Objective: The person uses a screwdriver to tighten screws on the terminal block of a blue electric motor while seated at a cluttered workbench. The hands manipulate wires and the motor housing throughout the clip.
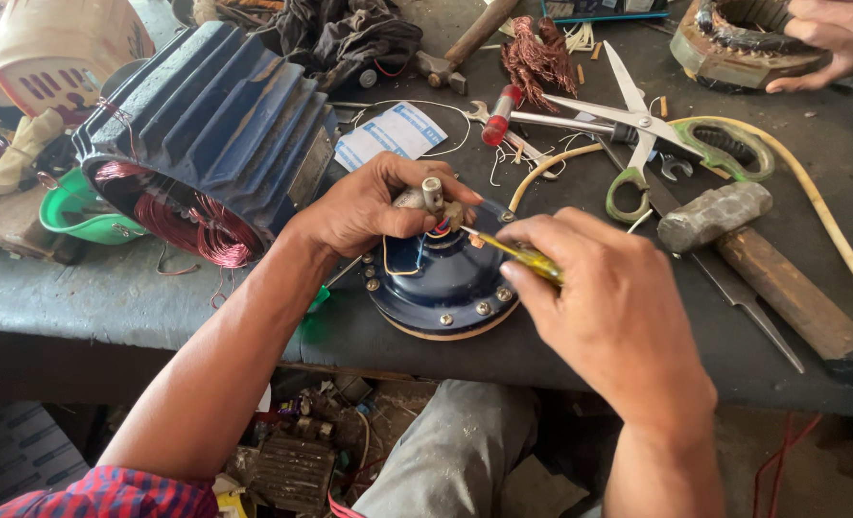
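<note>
A round dark-blue fan motor [441,286] with bolts around its rim lies at the front edge of the grey workbench [110,288]. My left hand [369,206] grips its metal shaft [432,194] and the coloured wires beside it. My right hand [613,307] holds a yellow-handled screwdriver [517,254], its tip pointing at the wires near the shaft.
A large blue ribbed motor housing [210,125] with copper windings lies at the left. Green-handled scissors [652,134], a hammer [762,264], a red-handled tool [500,115] and a yellow sleeve tube [810,192] lie at the right. Another person's hand [834,43] holds a stator [733,43] at the top right.
</note>
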